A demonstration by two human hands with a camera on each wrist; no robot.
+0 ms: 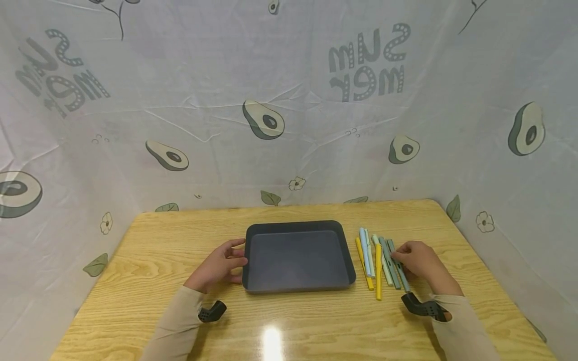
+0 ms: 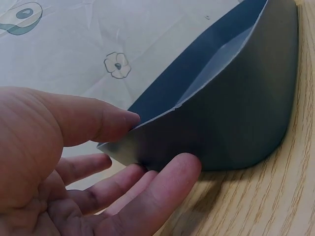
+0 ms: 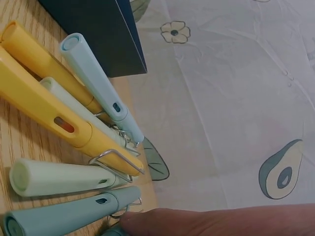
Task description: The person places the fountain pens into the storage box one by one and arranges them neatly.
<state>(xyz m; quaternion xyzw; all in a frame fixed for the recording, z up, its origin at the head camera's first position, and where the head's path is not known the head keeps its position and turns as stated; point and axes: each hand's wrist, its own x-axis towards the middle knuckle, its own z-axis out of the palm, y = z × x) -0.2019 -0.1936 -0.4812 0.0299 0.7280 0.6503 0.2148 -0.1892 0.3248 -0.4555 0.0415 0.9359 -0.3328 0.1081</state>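
A dark rectangular tray (image 1: pixel 295 290) lies on the table. At its left side my left hand (image 1: pixel 221 265) holds the edge, the thumb tip (image 2: pixel 129 120) over the rim and the other fingers (image 2: pixel 182 172) against the outer wall. To the right of the tray lies a row of capped pens with wire clips: yellow pens (image 1: pixel 378 276), a light blue pen (image 1: pixel 365 253), pale green pens (image 3: pixel 59 178) and a teal pen (image 3: pixel 64 214). My right hand (image 1: pixel 417 258) pinches the rightmost teal pen (image 1: pixel 403 278), which its fingers partly cover.
The wooden table (image 1: pixel 171 235) carries the tray and pens. Behind it and at both sides hangs a pale cloth (image 1: pixel 217 165) printed with avocados. A black wrist mount (image 1: pixel 212 312) sits at the left sleeve, another mount (image 1: pixel 422 306) at the right, close by the pens.
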